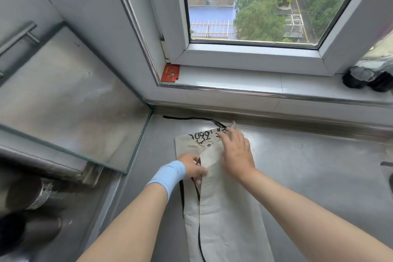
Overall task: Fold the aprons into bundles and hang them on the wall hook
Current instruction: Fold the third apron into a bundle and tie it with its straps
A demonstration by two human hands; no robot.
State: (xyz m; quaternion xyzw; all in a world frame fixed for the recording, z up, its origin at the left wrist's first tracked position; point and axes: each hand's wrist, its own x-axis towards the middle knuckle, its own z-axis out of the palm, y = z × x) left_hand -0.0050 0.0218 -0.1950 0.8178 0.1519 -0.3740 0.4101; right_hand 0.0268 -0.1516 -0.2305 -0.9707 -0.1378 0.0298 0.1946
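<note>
A cream apron point(225, 215) with black lettering and black straps lies folded into a long strip on the steel counter point(308, 176), reaching from the front edge toward the window. My left hand point(192, 168), with a blue wristband, pinches the edge of the folded flap at the strip's left side. My right hand point(236, 151) lies flat on the cloth near its far end, fingers spread over the lettering. One black strap point(191, 118) trails along the back of the counter. No wall hook is in view.
A glass panel point(70, 100) leans at the left over a lower ledge. On the window sill sit a red packet point(170, 73) and a dark foil-wrapped object point(370, 76). A sink rim point(388, 174) shows at the right edge.
</note>
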